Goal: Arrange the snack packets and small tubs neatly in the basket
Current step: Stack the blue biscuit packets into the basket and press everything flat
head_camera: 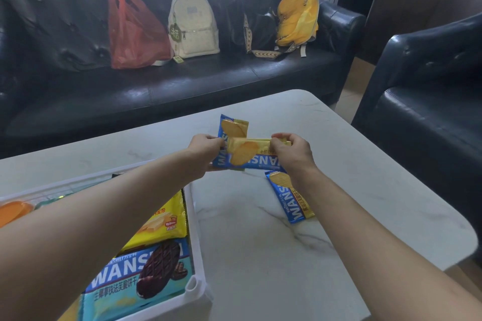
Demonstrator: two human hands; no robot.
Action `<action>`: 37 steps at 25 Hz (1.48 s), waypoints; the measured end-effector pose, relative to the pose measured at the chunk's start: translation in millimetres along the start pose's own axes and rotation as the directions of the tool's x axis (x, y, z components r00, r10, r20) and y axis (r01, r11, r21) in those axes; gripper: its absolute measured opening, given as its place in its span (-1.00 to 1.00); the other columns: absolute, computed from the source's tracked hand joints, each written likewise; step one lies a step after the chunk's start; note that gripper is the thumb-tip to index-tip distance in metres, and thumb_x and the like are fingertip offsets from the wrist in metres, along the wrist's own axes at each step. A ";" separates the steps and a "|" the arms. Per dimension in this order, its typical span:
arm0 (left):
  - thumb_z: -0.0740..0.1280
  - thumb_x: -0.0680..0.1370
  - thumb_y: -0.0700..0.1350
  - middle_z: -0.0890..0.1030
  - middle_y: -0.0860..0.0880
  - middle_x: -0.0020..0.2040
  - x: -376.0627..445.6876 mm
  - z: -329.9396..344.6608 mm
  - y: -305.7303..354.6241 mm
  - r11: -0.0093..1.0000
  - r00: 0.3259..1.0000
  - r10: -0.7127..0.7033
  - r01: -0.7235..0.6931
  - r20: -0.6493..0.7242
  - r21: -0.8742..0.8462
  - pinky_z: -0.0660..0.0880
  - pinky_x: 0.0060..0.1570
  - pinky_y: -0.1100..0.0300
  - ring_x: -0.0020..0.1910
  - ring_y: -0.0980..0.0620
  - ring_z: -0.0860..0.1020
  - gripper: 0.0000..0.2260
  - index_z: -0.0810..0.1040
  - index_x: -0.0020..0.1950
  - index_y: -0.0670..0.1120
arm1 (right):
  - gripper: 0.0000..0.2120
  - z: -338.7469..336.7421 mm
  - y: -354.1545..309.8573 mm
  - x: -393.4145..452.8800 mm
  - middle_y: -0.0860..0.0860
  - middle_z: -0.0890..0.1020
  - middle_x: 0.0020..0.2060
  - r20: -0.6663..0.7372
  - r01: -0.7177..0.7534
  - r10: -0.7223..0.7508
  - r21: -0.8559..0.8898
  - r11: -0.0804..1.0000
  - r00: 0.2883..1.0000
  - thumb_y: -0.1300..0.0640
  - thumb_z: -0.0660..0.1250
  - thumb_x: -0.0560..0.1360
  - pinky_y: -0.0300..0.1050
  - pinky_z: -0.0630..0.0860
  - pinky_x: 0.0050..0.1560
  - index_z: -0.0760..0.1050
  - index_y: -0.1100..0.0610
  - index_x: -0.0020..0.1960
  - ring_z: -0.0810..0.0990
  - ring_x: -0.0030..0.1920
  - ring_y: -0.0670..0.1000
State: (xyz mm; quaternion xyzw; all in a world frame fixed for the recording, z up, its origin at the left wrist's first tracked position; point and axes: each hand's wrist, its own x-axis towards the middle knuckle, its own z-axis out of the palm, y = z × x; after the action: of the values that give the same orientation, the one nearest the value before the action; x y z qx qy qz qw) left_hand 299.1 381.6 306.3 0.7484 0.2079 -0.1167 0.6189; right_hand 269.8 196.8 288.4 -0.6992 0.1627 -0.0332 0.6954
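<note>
Both hands hold blue-and-gold biscuit packets above the white marble table (260, 242). My left hand (206, 146) grips the left end of a horizontal packet (247, 156) and touches an upright packet (232, 128) behind it. My right hand (292, 151) pinches the right end of the horizontal packet. A third blue packet (292, 198) lies flat on the table under my right wrist. The white basket (195, 242) at lower left holds a yellow wafer packet (161, 221), a light-blue chocolate biscuit packet (140, 276) and an orange tub (13, 212), partly hidden by my left arm.
A black leather sofa (182, 81) stands behind the table with a red plastic bag (133, 31), a cream backpack (193, 26), a black bag (255, 28) and a yellow bag (300, 10). A black armchair (430, 91) stands at right.
</note>
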 end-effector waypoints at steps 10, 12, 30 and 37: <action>0.06 0.56 -0.32 0.61 -0.25 0.01 -30.8 13.0 3.9 0.893 0.986 -0.113 0.157 0.126 -0.422 0.59 -0.35 -0.06 -0.22 -0.19 0.64 -0.70 0.50 0.19 -0.24 | -0.84 11.9 8.2 -16.2 0.16 0.64 -0.20 -0.184 -0.185 0.246 0.294 0.938 0.952 0.21 0.46 0.43 0.02 0.68 -0.26 0.51 0.22 -0.07 0.64 -0.35 0.07; 0.07 0.55 -0.27 0.64 -0.23 -0.09 -36.9 18.0 5.6 0.898 0.986 -0.101 0.148 0.132 -0.415 0.62 -0.33 -0.02 -0.25 -0.19 0.65 -0.70 0.55 0.13 -0.23 | -0.82 11.9 9.3 -17.6 0.15 0.66 -0.18 -0.223 -0.175 0.229 0.238 0.956 0.947 0.17 0.48 0.41 0.06 0.68 -0.18 0.51 0.19 -0.09 0.62 -0.33 0.05; 0.35 0.47 -0.25 0.60 -0.20 -0.03 -36.9 17.9 -13.4 0.961 0.987 -0.146 0.157 0.062 -0.228 0.62 -0.32 -0.01 -0.14 -0.15 0.65 -0.84 0.40 -0.03 -0.16 | -0.48 -36.1 35.2 -26.3 0.09 0.44 0.20 -0.156 -0.148 0.004 -0.924 0.354 0.988 -0.20 0.37 0.36 0.06 0.28 0.19 0.42 0.07 0.19 0.38 0.27 0.17; 0.34 0.49 -0.24 0.60 -0.18 -0.07 -36.9 17.7 -19.6 0.965 0.988 -0.143 0.152 0.055 -0.215 0.63 -0.18 -0.06 -0.16 -0.14 0.64 -0.88 0.40 -0.06 -0.14 | -0.72 -38.7 28.0 -21.8 0.02 0.54 -0.04 -0.104 -0.086 0.028 -0.602 0.794 0.994 0.08 0.37 0.45 -0.13 0.36 -0.16 0.37 0.11 0.09 0.52 -0.09 0.04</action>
State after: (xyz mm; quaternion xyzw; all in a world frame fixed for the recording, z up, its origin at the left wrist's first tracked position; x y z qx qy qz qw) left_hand 258.9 361.1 301.4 0.6559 0.2626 -0.1532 0.6909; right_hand 233.6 166.1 266.0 -0.8772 0.2168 0.0101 0.4282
